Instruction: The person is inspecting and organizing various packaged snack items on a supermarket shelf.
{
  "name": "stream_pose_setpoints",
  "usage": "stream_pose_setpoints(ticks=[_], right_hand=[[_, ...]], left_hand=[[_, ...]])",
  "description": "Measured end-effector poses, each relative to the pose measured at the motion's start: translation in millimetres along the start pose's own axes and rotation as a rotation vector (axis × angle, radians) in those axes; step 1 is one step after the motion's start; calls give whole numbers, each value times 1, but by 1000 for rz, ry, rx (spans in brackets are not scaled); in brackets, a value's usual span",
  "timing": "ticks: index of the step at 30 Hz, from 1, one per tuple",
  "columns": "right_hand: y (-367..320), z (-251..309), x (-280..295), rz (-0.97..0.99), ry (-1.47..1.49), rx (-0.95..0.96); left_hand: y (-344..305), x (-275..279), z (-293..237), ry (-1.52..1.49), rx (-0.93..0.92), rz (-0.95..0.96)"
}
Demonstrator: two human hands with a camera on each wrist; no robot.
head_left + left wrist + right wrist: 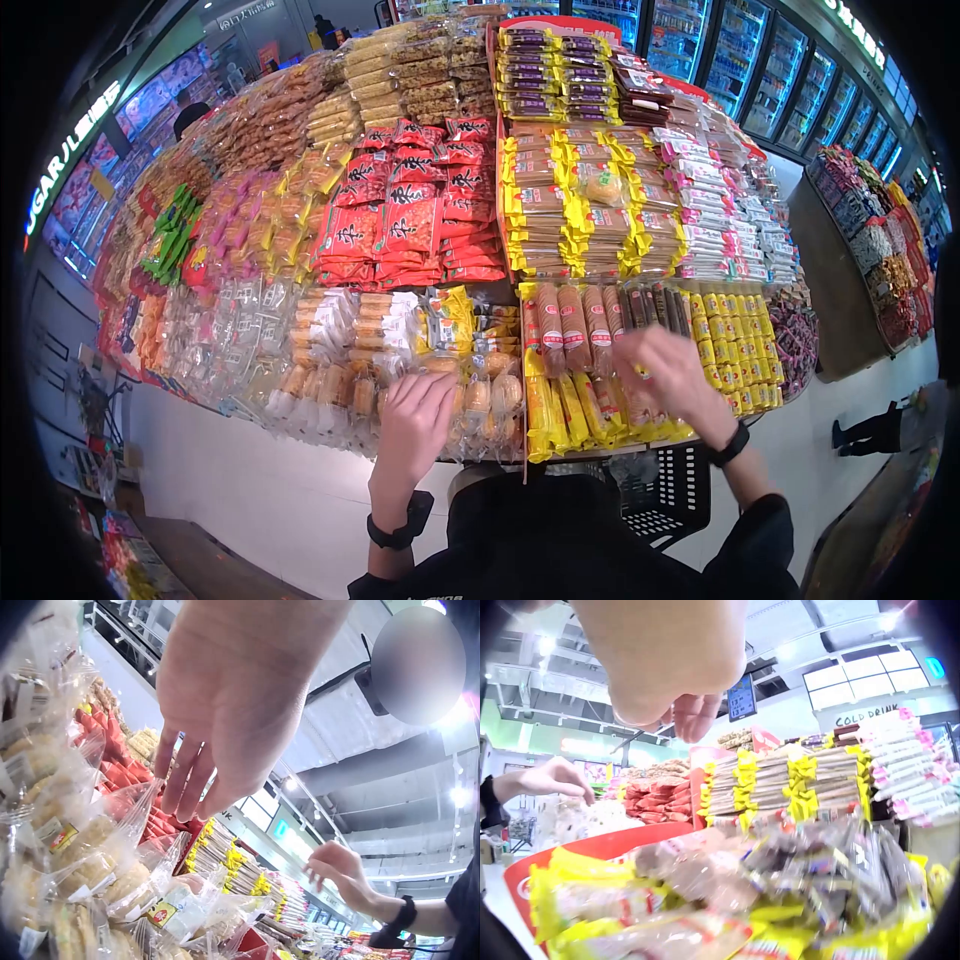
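My left hand (418,412) hangs over the front row of clear-wrapped pastries (365,392), its fingers fairly straight and pointing down. In the left wrist view, the peak of a clear wrapper (139,806) overlaps the fingertips of that hand. My right hand (665,372), slightly blurred, is held above the packaged sausages (570,325) and the yellow-wrapped snack sticks (545,415). Its fingers are loosely bent and nothing shows between them in the left wrist view. The right wrist view has those fingers (694,716) up in the air, above the heaped yellow and clear packets.
Red snack bags (400,200) and yellow-ended packets (550,190) rise behind the front rows. A red divider (497,130) splits the display. Small yellow rolls (735,345) lie at the right. A black basket (680,490) is below the front edge; another person's leg (870,432) shows at right.
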State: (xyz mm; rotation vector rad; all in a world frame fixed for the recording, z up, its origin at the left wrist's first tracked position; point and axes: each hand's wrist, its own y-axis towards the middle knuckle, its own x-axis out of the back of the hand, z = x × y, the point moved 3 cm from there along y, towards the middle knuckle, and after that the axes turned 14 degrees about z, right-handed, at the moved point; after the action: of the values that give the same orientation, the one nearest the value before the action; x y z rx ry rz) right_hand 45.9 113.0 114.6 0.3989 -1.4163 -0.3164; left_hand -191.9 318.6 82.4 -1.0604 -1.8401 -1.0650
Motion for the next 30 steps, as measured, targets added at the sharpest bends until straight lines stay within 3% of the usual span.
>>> stream_pose_setpoints(ticks=[9,10,12,17,19,22,25,28,30], right_hand=[[111,-135,-1,-96,-261,-279],[119,-149,-6,-56,-284,-343],[125,-172,-17,168,-35,-581],[119,-191,-39,99,-134,-489],[121,-176,-28,42,-164,-419],[126,-146,-2,-244,-175,-288],[120,-81,21,-325,94,-236],[102,-7,17,-175,237,49],[88,39,7,76,283,162]], left_hand=[[-30,4,-6,58,13,-17],[-34,4,-4,51,3,-49],[-41,4,-1,37,20,-48],[-49,9,-4,8,43,-50],[-46,10,-7,-1,33,-56],[-38,10,-10,-73,1,-103],[-29,13,-20,-224,47,-116],[-14,4,-37,-764,121,-140],[-5,-3,-55,-1076,117,-130]])
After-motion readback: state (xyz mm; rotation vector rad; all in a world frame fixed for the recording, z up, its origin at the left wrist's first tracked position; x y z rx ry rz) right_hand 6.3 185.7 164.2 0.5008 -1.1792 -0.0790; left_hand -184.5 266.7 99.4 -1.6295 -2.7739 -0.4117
